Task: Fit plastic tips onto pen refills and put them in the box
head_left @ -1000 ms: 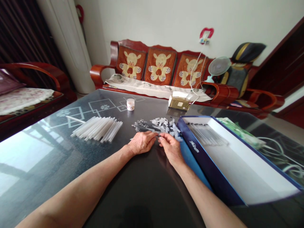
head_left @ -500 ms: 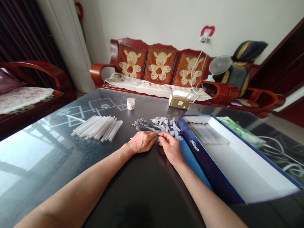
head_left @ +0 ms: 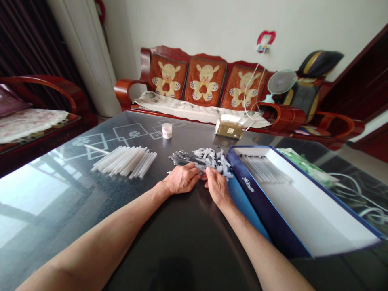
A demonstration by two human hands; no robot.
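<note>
Living room, three lamb-pattern cushions (head_left: 203, 81) lining a red wooden sofa (head_left: 123, 89) by the far wall: a person sits at a dark glass-topped table (head_left: 188, 250), both forearms resting on it. Their left hand (head_left: 182, 179) lies palm down, fingers gently curved, across the near edge of a heap of slim dark rods (head_left: 194, 158) with white plastic ends. Their right hand (head_left: 216, 187) sits with fingers bunched at the same edge; whether either hand grips a rod cannot be told. The heap lies at one o'clock from the left hand and eleven o'clock from the right, its rods running mostly sideways, dark tips toward nine o'clock and white ends toward three, putting the right hand nearer the white ends and the left nearer the dark shafts. One heap, too tangled to count. At nine o'clock lies a fanned row of translucent tubes (head_left: 124, 161), roughly twenty, with one stray tube (head_left: 96, 148) beyond. At three o'clock sits one open navy box (head_left: 266, 214) holding pale rods (head_left: 263, 169); one small white jar (head_left: 166, 130) and one cardboard packet (head_left: 229, 130) stand toward twelve.
</note>
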